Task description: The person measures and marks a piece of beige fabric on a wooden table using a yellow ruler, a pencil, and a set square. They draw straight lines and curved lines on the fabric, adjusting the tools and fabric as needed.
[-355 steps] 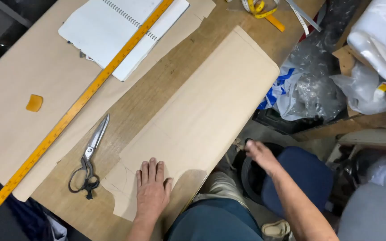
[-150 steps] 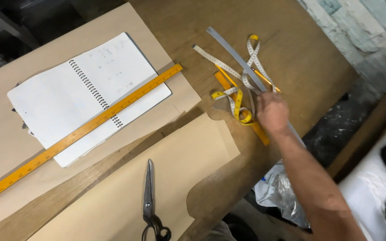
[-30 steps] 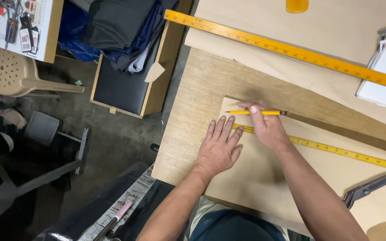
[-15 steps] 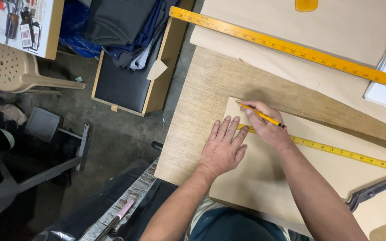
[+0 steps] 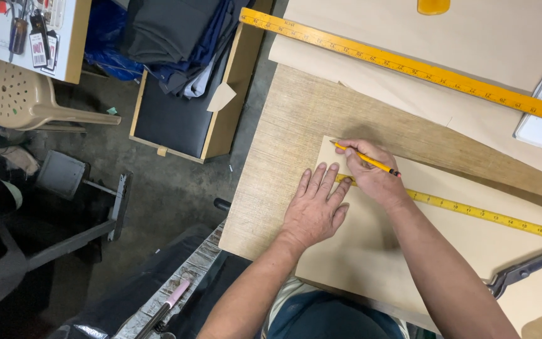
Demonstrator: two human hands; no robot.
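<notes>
Pressing flat with fingers spread, the left hand (image 5: pixel 313 210) pins a tan paper pattern sheet (image 5: pixel 459 251) on the wooden surface (image 5: pixel 283 150), right by the yellow tape measure (image 5: pixel 490 216). The right hand (image 5: pixel 374 172) pinches a yellow pencil (image 5: pixel 366 159), tip on the sheet's corner. That paper looks thin and floppy, probably slides easily, so holding it flat makes sense. Farther off, an open wooden box (image 5: pixel 233 81) holds folded dark cloth (image 5: pixel 170 34).

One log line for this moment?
left hand: flat on tan pattern card | right hand: yellow pencil near card corner | yellow tape measure: across card
</notes>
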